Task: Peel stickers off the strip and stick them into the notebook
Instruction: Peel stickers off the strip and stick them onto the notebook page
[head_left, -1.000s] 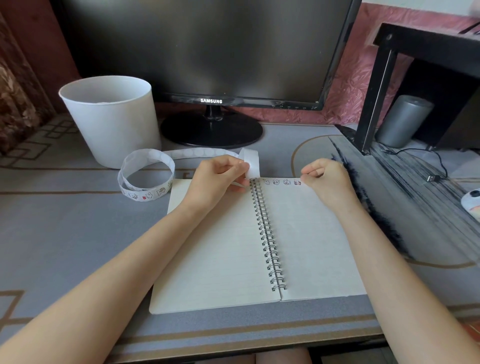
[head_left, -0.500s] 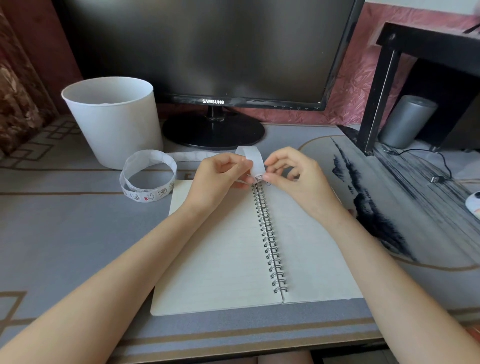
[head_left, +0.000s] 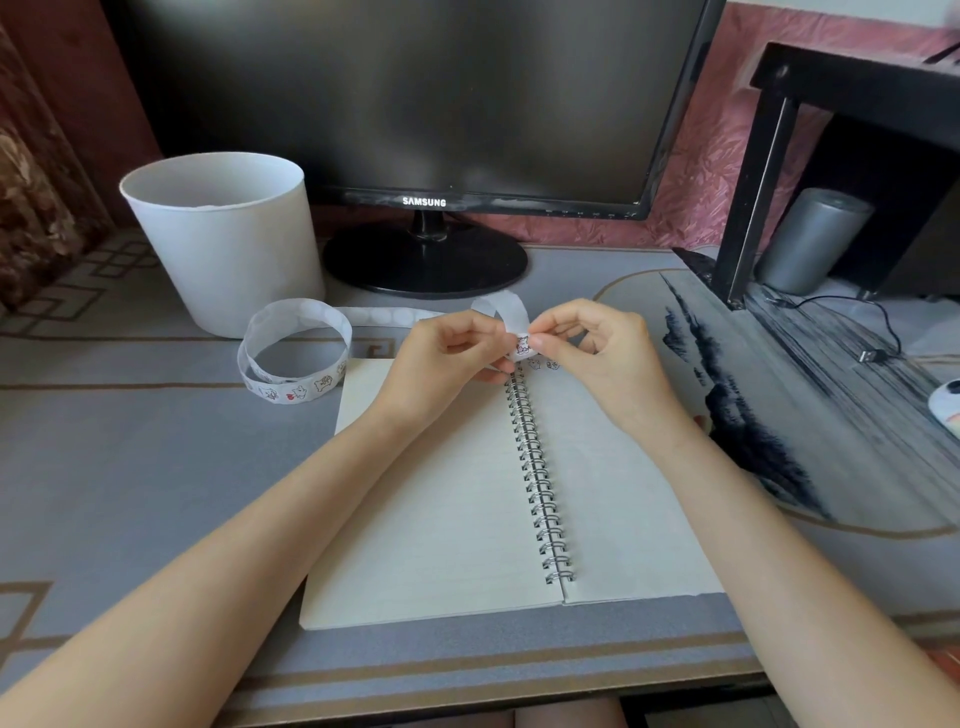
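Head view shows your left hand pinched closed on the end of the sticker strip, holding it just above the top of the notebook spine. Your right hand has thumb and forefinger closed on a small sticker at that strip end; whether its edge has lifted yet is too small to tell. The rest of the strip trails left and coils on the desk near the white bucket. A couple of stickers already sit along the top of the right page.

To peel cleanly, bend the backing away with your left hand so the sticker's edge stands up, then draw it off slowly and low, touching only its rim. Keep the strip taut. Set it down beside the ones already placed, then press from the centre outward.
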